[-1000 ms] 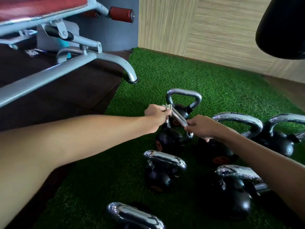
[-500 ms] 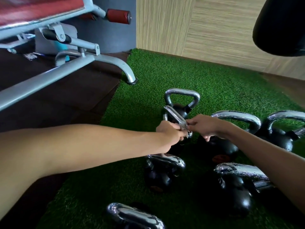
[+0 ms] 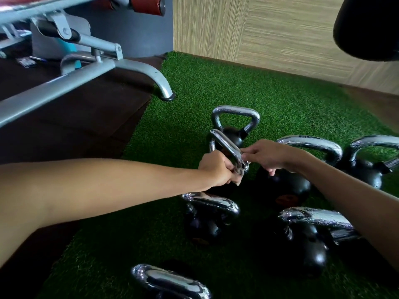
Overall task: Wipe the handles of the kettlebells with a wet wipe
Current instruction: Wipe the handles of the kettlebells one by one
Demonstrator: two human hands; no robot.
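Entry: chrome handle (image 3: 224,143) of one kettlebell, held in two hands on green turf (image 3: 237,89).
We record the left hand (image 3: 218,169) curled tight round the handle's lower end, with a grey wad, seemingly the wet wipe (image 3: 239,169), bunched at its fingers. The right hand (image 3: 269,156) pinches the same end, just beside the left. The body is mostly hidden behind the hands. Six other kettlebells (image 3: 235,110) stand around; bench frame (image 3: 86,74) rear left.
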